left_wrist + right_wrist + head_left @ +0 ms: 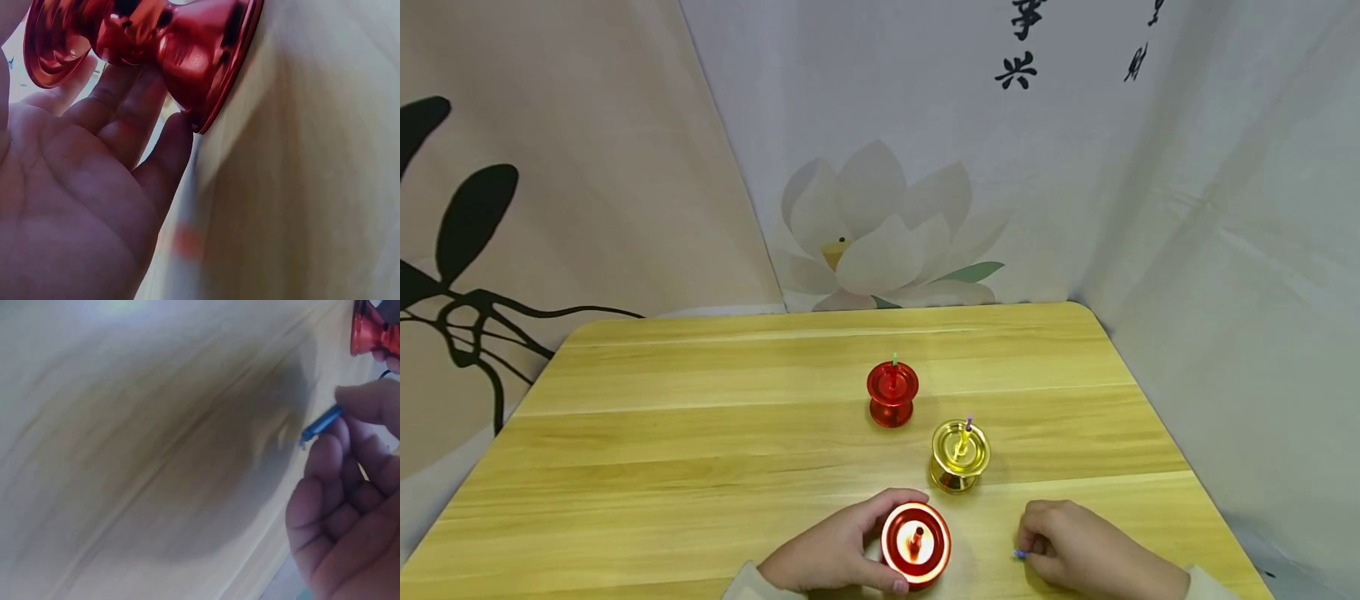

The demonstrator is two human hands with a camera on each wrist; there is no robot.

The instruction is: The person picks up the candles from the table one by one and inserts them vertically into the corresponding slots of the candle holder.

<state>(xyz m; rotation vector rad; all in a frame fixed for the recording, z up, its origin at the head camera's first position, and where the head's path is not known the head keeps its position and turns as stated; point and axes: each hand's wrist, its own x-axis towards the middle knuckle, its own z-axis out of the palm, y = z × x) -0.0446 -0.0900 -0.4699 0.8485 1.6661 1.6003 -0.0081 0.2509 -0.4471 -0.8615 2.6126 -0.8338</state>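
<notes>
My left hand [831, 550] curls its thumb and fingers round a shiny red candle holder [917, 554], which stands upright near the table's front edge. In the left wrist view, the fingers wrap the narrow waist of the holder [194, 69], and its flared base meets the wood. A short stub rises from the holder's middle. To the right, my right hand [1078, 542] pinches a short blue stick [322, 423] between thumb and fingertips, low over the table. Just beyond the hands stands a gold candle holder [951, 479] with a purple-tipped stick in it.
Farther back is another red candle holder [892, 412] with a green-tipped stick. All stand on a light wooden table [685, 467]. Fabric curtains [880, 100] with a printed flower and characters hang behind and along the sides.
</notes>
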